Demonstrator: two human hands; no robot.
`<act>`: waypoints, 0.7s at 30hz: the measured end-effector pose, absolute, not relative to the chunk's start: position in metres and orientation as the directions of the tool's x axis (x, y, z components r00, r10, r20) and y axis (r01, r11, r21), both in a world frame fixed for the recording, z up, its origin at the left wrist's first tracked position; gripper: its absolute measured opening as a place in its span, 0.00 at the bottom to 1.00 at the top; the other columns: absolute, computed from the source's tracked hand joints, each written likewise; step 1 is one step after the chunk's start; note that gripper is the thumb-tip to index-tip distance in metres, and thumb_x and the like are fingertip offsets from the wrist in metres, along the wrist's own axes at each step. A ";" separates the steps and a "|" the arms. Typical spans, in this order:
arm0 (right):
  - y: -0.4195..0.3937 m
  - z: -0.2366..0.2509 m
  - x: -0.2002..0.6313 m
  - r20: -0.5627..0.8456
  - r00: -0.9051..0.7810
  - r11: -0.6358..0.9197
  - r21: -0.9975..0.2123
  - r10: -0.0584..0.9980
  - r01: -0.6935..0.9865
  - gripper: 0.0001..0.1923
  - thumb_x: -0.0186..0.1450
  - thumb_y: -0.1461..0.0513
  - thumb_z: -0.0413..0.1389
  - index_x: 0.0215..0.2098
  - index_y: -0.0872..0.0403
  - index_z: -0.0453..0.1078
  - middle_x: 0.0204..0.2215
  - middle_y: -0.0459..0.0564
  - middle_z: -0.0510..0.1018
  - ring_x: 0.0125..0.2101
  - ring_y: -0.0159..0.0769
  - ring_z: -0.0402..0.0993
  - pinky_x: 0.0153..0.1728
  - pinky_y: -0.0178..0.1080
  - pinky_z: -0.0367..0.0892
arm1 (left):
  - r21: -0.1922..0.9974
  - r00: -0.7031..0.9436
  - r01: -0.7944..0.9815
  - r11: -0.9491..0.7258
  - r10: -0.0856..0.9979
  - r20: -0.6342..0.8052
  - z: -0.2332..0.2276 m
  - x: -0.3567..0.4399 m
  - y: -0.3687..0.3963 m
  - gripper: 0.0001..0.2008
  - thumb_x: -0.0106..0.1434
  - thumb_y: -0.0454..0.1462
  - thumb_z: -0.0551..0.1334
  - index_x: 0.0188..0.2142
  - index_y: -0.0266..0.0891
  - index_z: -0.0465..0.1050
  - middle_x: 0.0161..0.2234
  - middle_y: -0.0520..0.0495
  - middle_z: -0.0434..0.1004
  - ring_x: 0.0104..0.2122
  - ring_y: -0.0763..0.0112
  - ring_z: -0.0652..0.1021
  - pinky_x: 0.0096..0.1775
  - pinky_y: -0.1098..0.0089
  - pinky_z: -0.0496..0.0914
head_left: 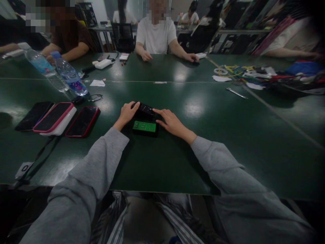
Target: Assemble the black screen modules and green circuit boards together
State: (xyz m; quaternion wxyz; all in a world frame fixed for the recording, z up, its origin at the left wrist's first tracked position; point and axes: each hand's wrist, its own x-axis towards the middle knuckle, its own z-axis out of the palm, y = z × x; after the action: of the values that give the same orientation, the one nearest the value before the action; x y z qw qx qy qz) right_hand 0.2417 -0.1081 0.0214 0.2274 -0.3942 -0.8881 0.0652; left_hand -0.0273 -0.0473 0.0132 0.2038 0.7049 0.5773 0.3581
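At that table (162, 166), the left hand (127, 113) pinches a black cover (143, 108) just beyond the green circuit board (144, 126), the right hand (174, 122) loosely spread against its end, and it looks light, stiff, best held edgewise.

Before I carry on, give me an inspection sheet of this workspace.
Surface: glossy dark-green table.
Job's things: flat black cover, tilted, at the far side of a black rectangular box holding a green circuit board.
Clutter: red-rimmed phone, pink-rimmed phone, two clear plastic bottles, left; silver metal wrench, right.
Grips: left grip shut on the cover's left end; right grip open, fingers at its other end.
Cables: tangled multicoloured cables, right; thin black cable near the bottles.
Surroundings: people seated across the table.
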 end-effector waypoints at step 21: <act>-0.105 0.018 0.242 0.352 -0.581 0.676 -0.308 0.734 0.669 0.28 0.75 0.56 0.47 0.71 0.47 0.50 0.53 0.56 0.71 0.48 0.50 0.68 0.50 0.56 0.69 | 0.513 0.104 0.828 -0.229 0.960 0.260 0.017 -0.020 -0.053 0.25 0.75 0.47 0.42 0.45 0.38 0.75 0.47 0.38 0.78 0.50 0.55 0.73 0.58 0.53 0.65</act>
State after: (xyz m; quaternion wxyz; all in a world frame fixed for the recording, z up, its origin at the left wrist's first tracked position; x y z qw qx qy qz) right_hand 0.2424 -0.1053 0.0181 0.2302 -0.3959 -0.8861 0.0711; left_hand -0.0199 -0.0525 0.0173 0.1196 0.7334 0.6094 0.2766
